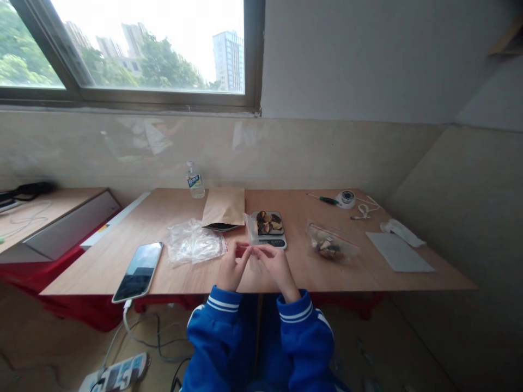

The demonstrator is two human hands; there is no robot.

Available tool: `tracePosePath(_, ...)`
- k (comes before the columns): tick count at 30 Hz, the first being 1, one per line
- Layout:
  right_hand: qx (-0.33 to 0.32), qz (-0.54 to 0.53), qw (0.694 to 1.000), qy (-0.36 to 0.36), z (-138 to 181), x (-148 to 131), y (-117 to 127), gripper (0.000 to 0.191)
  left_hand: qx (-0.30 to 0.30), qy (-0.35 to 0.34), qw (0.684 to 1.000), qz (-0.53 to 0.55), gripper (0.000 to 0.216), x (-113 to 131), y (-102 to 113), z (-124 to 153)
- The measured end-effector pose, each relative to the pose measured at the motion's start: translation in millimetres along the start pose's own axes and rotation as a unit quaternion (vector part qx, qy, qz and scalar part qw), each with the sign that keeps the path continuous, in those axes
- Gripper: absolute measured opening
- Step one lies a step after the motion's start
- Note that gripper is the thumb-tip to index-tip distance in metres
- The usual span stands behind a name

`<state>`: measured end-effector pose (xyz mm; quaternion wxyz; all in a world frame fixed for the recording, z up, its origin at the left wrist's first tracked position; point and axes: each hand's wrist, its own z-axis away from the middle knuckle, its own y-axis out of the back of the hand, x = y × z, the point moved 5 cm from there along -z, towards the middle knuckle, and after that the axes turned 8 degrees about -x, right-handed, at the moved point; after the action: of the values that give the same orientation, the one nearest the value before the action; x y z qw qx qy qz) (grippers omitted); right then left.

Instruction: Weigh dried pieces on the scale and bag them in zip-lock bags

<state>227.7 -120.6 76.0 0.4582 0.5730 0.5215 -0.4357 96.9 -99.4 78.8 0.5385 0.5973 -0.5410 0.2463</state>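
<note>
My left hand [232,265] and my right hand [277,264] meet near the table's front edge, both pinching a clear plastic bag [251,230] at its edge. The bag stands up thin and flat between the fingertips. Just beyond them sits a kitchen scale [279,243] with a display at its front. On its platform lies a pile of dried mushroom pieces [268,222], dark-capped and pale inside; the bag covers part of the scale's left side. Left of my hands are crumpled clear plastic bags [192,243].
Behind the plastic lies a brown paper pouch [224,207] with a plastic bottle [195,181] beside it. A phone [141,269] overhangs the front left edge. On the right are a zip bag with mushroom pieces [329,247], a screwdriver [327,200], a white camera [346,199] and a white sheet [398,253].
</note>
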Motion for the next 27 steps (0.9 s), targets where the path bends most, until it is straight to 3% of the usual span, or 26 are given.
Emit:
tracePosePath(5,-0.001,0.039,0.999,0.020,6.4,-7.8,0.7,0.023,0.008,-0.003,0.999,-0.046,0.018,8.1,5.7,1.3)
tracePosePath(9,0.163,0.039,0.986,0.000,16.9,-1.4,29.8,0.024,0.114,0.045,0.987,-0.102,0.017,7.6,25.5,2.8)
tracePosePath(11,0.201,0.032,0.979,-0.014,21.4,4.6,42.3,0.028,0.135,0.070,0.986,-0.064,0.018,7.2,31.8,4.4)
tracePosePath(14,0.138,0.028,0.990,-0.010,16.8,11.6,46.8,0.035,0.112,0.096,0.987,0.059,0.016,10.0,30.6,7.1)
tracePosePath(16,0.134,0.061,0.989,0.010,8.2,14.0,49.7,0.039,0.103,0.107,0.982,0.117,0.017,13.9,28.2,9.7)
tracePosePath(18,0.188,0.140,0.972,0.029,-4.4,15.5,54.7,0.042,0.101,0.112,0.977,0.148,0.020,17.0,26.9,11.9)
tracePosePath(21,0.253,0.305,0.918,0.034,-29.3,18.2,54.3,0.042,0.109,0.117,0.971,0.177,0.024,17.1,28.2,14.5)
tracePosePath(24,0.230,0.434,0.871,0.006,-53.8,25.5,43.6,0.033,0.107,0.124,0.968,0.191,0.027,13.4,29.3,15.9)
tracePosePath(27,0.203,0.498,0.843,-0.022,-66.7,33.8,36.0,0.026,0.104,0.121,0.969,0.187,0.029,9.8,29.3,15.8)
